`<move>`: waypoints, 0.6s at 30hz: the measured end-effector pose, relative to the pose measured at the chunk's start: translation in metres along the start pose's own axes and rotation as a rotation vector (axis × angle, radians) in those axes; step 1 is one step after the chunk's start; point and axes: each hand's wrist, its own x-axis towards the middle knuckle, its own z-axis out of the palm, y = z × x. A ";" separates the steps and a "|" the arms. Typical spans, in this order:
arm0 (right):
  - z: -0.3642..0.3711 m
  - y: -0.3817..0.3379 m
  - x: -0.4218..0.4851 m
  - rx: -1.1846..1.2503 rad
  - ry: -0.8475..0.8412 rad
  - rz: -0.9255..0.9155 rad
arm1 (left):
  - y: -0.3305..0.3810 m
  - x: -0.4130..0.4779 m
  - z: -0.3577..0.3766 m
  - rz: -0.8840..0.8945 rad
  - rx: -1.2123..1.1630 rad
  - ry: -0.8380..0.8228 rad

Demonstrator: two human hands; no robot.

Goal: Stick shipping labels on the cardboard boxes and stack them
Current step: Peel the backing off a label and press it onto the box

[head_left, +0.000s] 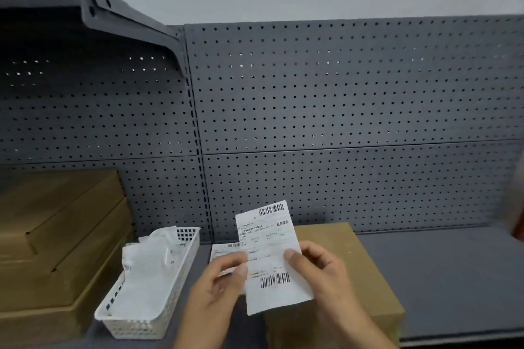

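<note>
I hold a white shipping label (pixel 269 252) with two barcodes upright in front of me. My left hand (pixel 218 289) pinches its left edge and my right hand (pixel 320 272) pinches its right edge. Behind and below the label a cardboard box (pixel 354 269) lies flat on the grey shelf. A stack of flat cardboard boxes (pixel 56 235) stands at the left. More labels (pixel 224 249) lie on the shelf behind my left hand.
A white plastic basket (pixel 141 317) filled with crumpled white backing paper sits between the stack and my hands. A grey pegboard wall (pixel 340 122) closes the back. The grey shelf (pixel 453 272) stretches to the right. A blurred object (pixel 517 207) is at the right edge.
</note>
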 end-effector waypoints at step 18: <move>-0.131 -0.005 0.038 -0.369 -0.047 -0.067 | -0.020 0.055 0.100 -0.015 0.121 -0.284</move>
